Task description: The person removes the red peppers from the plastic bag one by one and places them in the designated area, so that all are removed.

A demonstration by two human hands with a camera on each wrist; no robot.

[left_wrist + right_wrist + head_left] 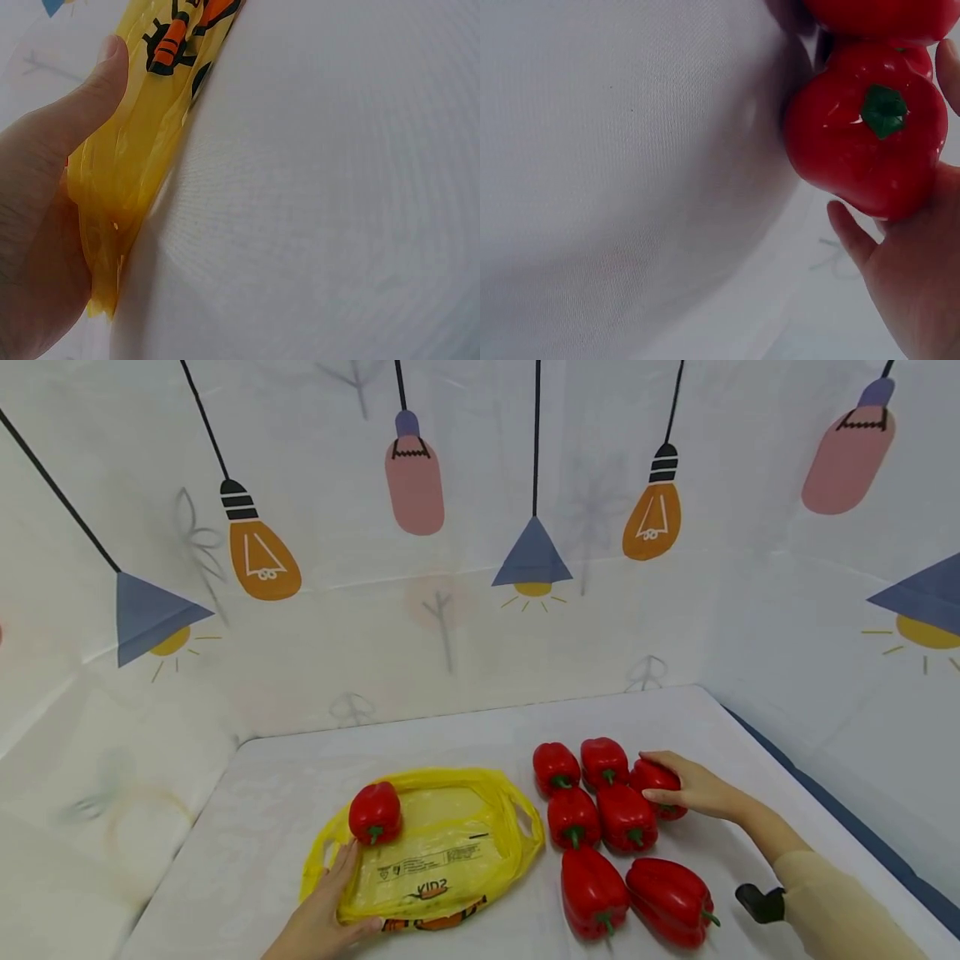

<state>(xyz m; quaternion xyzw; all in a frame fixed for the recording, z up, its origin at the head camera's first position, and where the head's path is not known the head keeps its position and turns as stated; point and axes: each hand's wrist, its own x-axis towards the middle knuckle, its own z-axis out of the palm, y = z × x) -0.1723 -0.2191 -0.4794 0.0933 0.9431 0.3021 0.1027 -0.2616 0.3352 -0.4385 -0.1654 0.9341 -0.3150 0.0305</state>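
Note:
A yellow plastic bag (457, 814) lies spread on the white table with one red bell pepper (375, 814) on its left part. My left hand (322, 903) touches the bag's near left edge, fingers extended and thumb spread apart; the left wrist view shows its thumb beside the yellow plastic (139, 150). On the right, my right hand (699, 787) grips a bell pepper (652, 775) at the right end of the group. Seen from the right wrist, that bell pepper (855, 161) has its green stem facing the camera, with fingers and thumb around its side.
Several other red bell peppers (573, 818) stand close together left of my right hand. Two longer ones, one (594, 893) beside the other (671, 902), lie nearer to me. A patterned white cloth (480, 635) hangs behind the table (442, 735).

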